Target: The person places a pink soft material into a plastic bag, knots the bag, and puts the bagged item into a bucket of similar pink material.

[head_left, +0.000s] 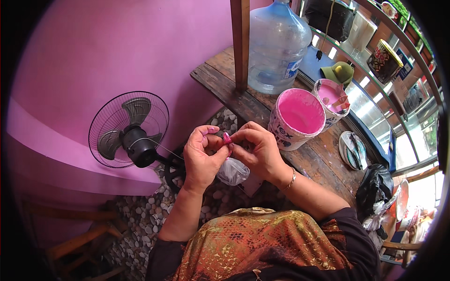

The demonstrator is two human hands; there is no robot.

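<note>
My left hand (200, 153) and my right hand (258, 146) meet in front of me, fingertips pinched together. Between them is a small pink-smeared piece (227, 137), too small to name for sure. Just below the fingers hangs a clear, crumpled plastic bag (233, 172); the pink piece may be its gathered neck, but the fingers hide the join. Pink stains show on my left fingertips. Close to my right hand, on the wooden table, stands a white bucket (289, 136) whose inside is coated bright pink. A second bucket (333, 121) with pink paint and a brush-like tool stands behind it.
A large clear water jug (277, 51) stands by a wooden post (240, 47) on the table (318, 173). A black fan (136, 140) is at left, before the pink wall. Right are a lid with a dark tool (353, 151), a black bag (376, 187) and a glass case holding a cap (338, 72).
</note>
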